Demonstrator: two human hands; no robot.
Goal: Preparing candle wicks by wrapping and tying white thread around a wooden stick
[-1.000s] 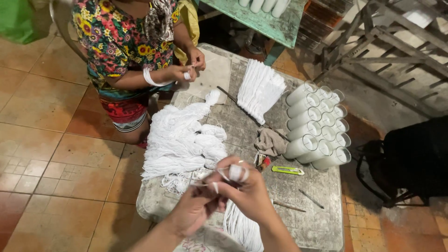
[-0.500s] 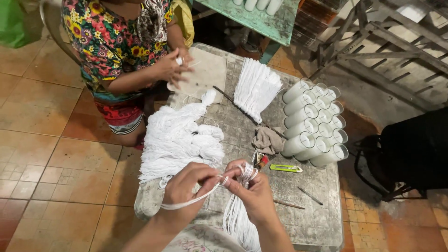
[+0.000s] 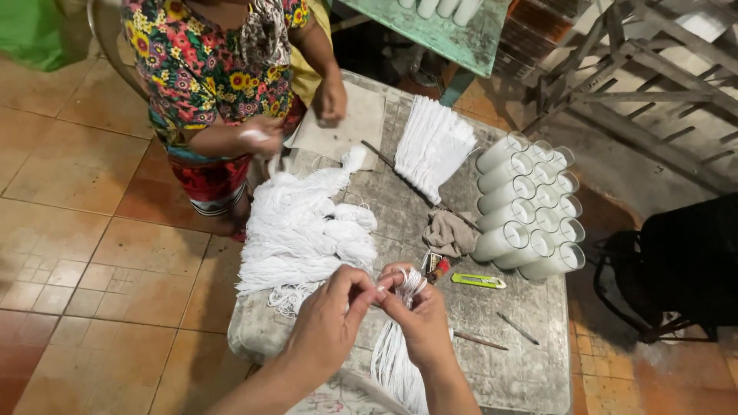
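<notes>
Left hand (image 3: 329, 317) seemingly nearer string bundle (image 3: 396, 346)

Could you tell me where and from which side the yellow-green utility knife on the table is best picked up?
Take the utility knife across its narrow middle, coming from above. It lies flat and lengthwise on the grey table, long edges free, with only the small red-tipped item near its left end.

Soft white cotton string bundle (image 3: 304, 230), matt, fibrous.
Rough grey stained stone worktop (image 3: 530, 361); glossy glass candle jars (image 3: 530, 204); crumpled beige cloth rag (image 3: 450, 233).
</notes>
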